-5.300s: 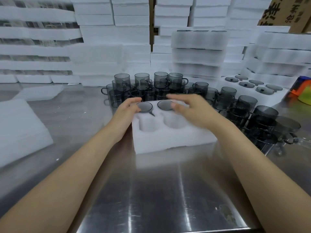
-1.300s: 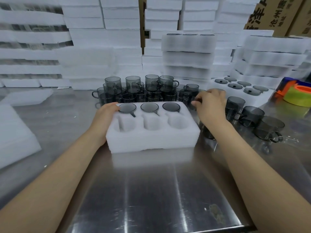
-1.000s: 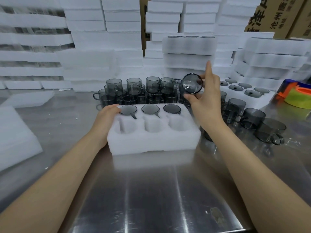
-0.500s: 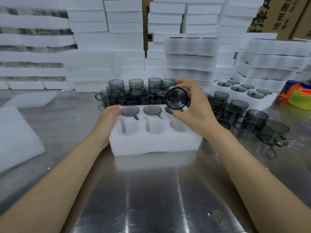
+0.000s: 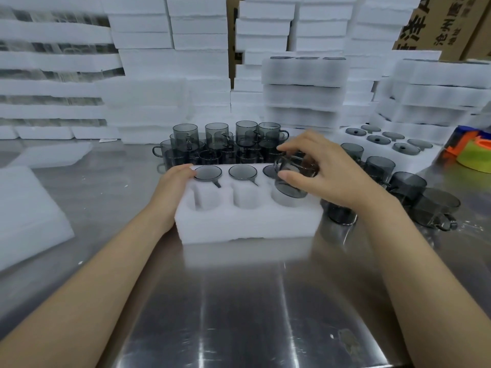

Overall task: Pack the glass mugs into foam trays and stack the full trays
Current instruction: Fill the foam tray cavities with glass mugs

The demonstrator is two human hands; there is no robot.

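Foam sheet point(image 5: 29, 208): lies flat on the steel table point(image 5: 239, 301) at far left, well apart from the work.
Left hand point(image 5: 174, 185): fingers bent over the far left corner of the foam tray point(image 5: 247, 224), gripping it. It is best kept there, pressing down, so the light tray neither slides nor tips as glass goes in.
Back row point(image 5: 242, 172): three mugs are seated, each with a dark sliver of handle on its near side.
Front pockets point(image 5: 206, 201): the left and middle ones are empty, and the right one is being filled.
Held mug point(image 5: 292, 181): tilted, with its lower end at the mouth of the front right pocket and not yet seated. Where its handle points I cannot tell. I judge it should be squared over the hole, its handle turned to the slot, then pushed straight down. Forced in askew, it could tear the foam or knock the back-row mug just beside it.
Right hand point(image 5: 329, 179): thumb on the near wall, fingers curled over the far side, pinching the held mug. It should let go only once the mug sits level with the others.
Loose mugs point(image 5: 398, 181): stand on the table right of the tray, near enough for the next pick.
Packed tray point(image 5: 425, 158): lies further right, in front of stacked trays.
Tape roll point(image 5: 475, 158): sits at the far right edge, out of the way.
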